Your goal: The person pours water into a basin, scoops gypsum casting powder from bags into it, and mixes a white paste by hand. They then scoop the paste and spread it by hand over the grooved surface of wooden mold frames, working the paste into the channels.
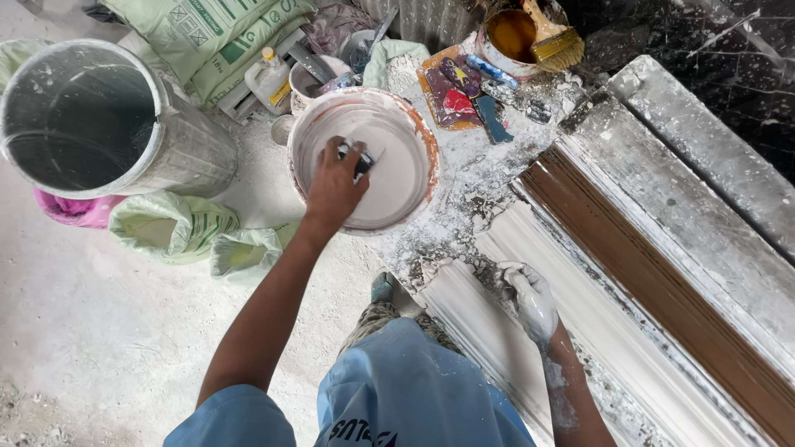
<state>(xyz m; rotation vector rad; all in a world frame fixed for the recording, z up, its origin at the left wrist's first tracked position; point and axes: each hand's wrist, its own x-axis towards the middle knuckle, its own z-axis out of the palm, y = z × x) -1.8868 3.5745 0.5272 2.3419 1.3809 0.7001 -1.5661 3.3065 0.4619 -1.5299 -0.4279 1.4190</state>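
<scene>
At far left, a large grey drum (83, 116) is seen standing open on the dusty floor (91, 331), with pale green sacks (170, 228) crumpled at its foot and further printed sacks (211, 37) stacked behind. Just right of these, a round bucket of pale plaster (364, 157) is shown on the floor. The left hand (335, 186) is held over the bucket's middle, its fingers (348, 157) clamped on a small dark-handled scraper (363, 160) whose blade is dipped into the plaster. Behind the bucket, a small plastic bottle (269, 79) and colourful wrappers (451, 91) are scattered; a tin of ochre liquid (509, 37) with a yellow brush (555, 45) resting on it is seen further right. The right hand (530, 298), coated in white plaster, is pressed on the near end of a long white moulding (629, 348), its fingers curled loosely together with nothing gripped. At right, a brown-channelled mould (662, 290) is laid alongside the moulding.
</scene>
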